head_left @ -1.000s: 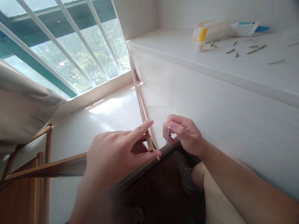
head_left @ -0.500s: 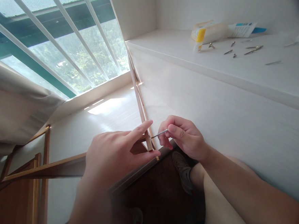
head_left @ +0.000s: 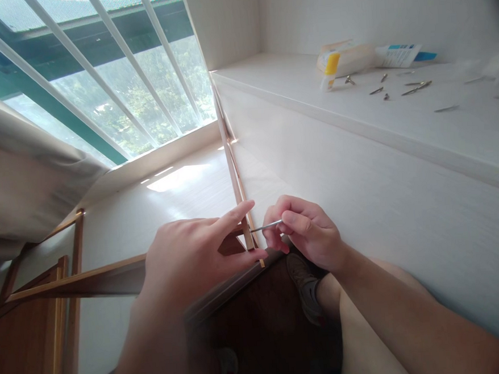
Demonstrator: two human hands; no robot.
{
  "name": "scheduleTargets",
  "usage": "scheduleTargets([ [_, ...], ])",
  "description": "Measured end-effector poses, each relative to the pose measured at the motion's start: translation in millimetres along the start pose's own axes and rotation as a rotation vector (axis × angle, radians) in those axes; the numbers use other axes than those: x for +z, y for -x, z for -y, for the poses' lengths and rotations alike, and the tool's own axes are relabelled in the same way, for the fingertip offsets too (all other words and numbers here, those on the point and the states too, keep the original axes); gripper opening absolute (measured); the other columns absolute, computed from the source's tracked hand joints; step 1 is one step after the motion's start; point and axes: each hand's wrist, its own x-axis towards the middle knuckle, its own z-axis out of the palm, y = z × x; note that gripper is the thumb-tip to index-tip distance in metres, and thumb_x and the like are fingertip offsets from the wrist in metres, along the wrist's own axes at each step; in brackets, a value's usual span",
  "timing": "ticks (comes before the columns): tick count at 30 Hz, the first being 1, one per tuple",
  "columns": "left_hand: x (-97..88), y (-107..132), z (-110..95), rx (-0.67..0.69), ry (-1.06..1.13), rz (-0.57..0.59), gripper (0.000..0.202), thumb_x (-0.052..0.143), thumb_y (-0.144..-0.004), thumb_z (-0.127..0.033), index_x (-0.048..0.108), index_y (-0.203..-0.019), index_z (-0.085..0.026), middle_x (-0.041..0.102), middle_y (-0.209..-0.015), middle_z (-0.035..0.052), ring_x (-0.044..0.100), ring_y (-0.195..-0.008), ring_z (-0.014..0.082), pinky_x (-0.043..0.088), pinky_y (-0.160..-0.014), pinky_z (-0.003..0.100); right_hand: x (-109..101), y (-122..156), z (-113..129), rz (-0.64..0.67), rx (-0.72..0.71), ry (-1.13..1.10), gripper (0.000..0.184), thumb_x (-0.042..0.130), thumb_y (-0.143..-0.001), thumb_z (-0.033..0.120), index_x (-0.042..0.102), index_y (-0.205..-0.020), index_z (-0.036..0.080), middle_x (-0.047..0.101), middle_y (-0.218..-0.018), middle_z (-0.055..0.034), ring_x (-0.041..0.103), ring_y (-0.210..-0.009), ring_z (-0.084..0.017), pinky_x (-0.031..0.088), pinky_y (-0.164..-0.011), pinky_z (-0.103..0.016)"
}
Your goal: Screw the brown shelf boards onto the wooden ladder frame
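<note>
My left hand (head_left: pixel 194 253) grips the corner of a thin wooden frame (head_left: pixel 89 281), thumb and forefinger clamped on either side of the joint. One long wooden strip (head_left: pixel 232 165) runs from that corner away toward the window. My right hand (head_left: pixel 308 234) pinches a thin metal screw (head_left: pixel 266 227), held level with its tip touching the frame's corner from the right. Both hands sit close together, low in the middle of the view.
A white cabinet (head_left: pixel 359 162) rises on the right; its top holds several loose screws (head_left: pixel 396 88), a yellow-capped glue bottle (head_left: pixel 331 70) and a white-and-blue tube (head_left: pixel 398 55). A barred window (head_left: pixel 110 94) lies ahead, a curtain (head_left: pixel 22 180) on the left. My shoe (head_left: pixel 305 285) rests below on dark wood.
My right hand turned the screw from upright to level and brought its tip up to the frame's corner. My left hand kept its hold.
</note>
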Motion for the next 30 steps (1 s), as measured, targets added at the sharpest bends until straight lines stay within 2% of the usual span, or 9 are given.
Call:
scheduleTargets([
  [8,0.6,1.7,0.0,-0.005,-0.001,-0.012,0.067,0.057,-0.078,-0.074,0.057,-0.135,-0.037,0.066,-0.06,-0.0015,0.061,-0.054,0.0193,0.024,-0.053,0.029,-0.7,-0.3,-1.1,-0.047,-0.007,-0.052,0.024,0.054,-0.095,0.037,0.058,-0.08,0.018,0.063,-0.07,-0.0025,0.054,-0.057,-0.013,0.039,-0.045,-0.022],
  [15,1.5,1.0,1.2,0.009,-0.004,-0.02,0.068,0.058,-0.078,-0.073,0.057,-0.135,-0.036,0.067,-0.061,-0.001,0.062,-0.054,0.0194,0.025,-0.054,0.029,3.7,-0.7,-1.9,-0.03,0.066,-0.114,0.023,0.05,-0.097,0.035,0.057,-0.084,0.018,0.063,-0.072,-0.0028,0.053,-0.055,-0.012,0.038,-0.044,-0.021],
  [30,1.1,0.6,0.5,0.008,-0.007,-0.019,0.067,0.058,-0.078,-0.073,0.057,-0.135,-0.036,0.067,-0.062,-0.0007,0.064,-0.055,0.0206,0.027,-0.053,0.03,4.8,-3.2,-5.1,-0.05,0.079,-0.19,0.024,0.049,-0.096,0.036,0.055,-0.083,0.018,0.063,-0.072,-0.0029,0.053,-0.055,-0.012,0.037,-0.043,-0.02],
])
